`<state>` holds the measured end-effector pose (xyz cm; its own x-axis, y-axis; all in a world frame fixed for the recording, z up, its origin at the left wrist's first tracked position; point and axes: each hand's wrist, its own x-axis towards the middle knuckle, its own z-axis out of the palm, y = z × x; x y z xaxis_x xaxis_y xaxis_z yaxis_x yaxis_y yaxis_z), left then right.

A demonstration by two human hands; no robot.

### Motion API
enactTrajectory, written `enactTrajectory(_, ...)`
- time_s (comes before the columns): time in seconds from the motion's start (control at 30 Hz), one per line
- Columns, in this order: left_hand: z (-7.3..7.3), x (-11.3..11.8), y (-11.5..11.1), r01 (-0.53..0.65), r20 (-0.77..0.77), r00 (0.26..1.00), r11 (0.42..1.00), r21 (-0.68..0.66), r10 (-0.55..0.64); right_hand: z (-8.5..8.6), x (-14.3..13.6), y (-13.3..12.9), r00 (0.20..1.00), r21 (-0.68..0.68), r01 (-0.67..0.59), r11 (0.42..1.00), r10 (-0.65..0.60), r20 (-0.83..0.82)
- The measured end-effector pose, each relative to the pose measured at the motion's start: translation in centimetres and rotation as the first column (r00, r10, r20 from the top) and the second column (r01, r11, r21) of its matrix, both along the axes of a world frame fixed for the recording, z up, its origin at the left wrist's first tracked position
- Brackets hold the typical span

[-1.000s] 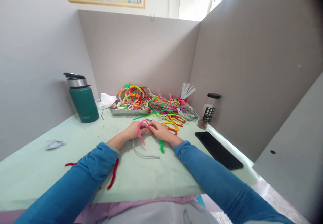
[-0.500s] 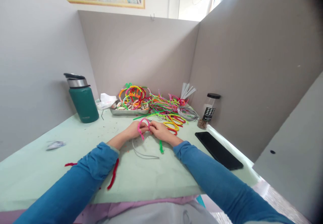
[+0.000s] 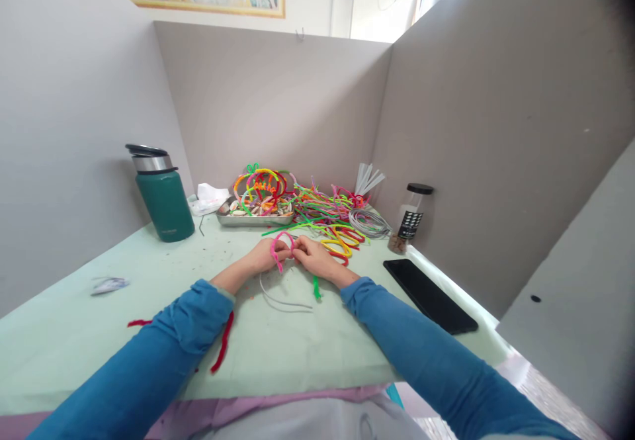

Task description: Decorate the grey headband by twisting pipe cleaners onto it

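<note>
Both hands meet over the middle of the table. My left hand is closed on a pink pipe cleaner bent into a loop, one end hanging down. My right hand pinches the same pink piece at its right side. A thin grey wire curves below the hands. The short green pipe cleaner hangs or lies just under my right hand. Red pipe cleaner shows beside my left sleeve. Beyond my right hand are yellow and red bent pieces.
A metal tray with coloured loops stands at the back, beside a pile of pipe cleaners and coiled wire. Green bottle and tissue at left; jar and phone at right. Grey partitions surround the table.
Both hands stay almost in place, still on the pink loop. The fingers of my right hand and the thin wire below have shifted very slightly.
</note>
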<state>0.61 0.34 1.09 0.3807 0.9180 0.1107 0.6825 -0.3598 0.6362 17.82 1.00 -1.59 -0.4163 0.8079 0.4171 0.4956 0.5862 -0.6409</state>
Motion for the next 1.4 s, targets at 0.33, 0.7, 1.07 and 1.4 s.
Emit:
enactTrajectory(0.33,-0.22,-0.16,0.11,0.024,-0.003,1.000,1.000,-0.005,-0.024,-0.10,0.02,0.17,1.000,-0.006,-0.019,1.000,0.019,-0.003)
enactTrajectory(0.7,-0.39,-0.17,0.30,0.066,0.021,0.998,0.998,-0.006,-0.066,0.29,0.02,-0.21,0.999,-0.027,-0.030,0.999,0.031,0.011)
enactTrajectory(1.07,0.15,0.21,-0.29,0.011,0.035,0.999,0.999,0.032,-0.012,0.51,-0.16,-0.21,1.000,-0.002,0.004,1.000,-0.004,0.019)
enactTrajectory(1.4,-0.39,0.01,0.17,0.038,0.052,0.998,0.998,0.048,-0.041,0.61,-0.23,-0.30,1.000,-0.027,0.007,1.000,-0.008,-0.007)
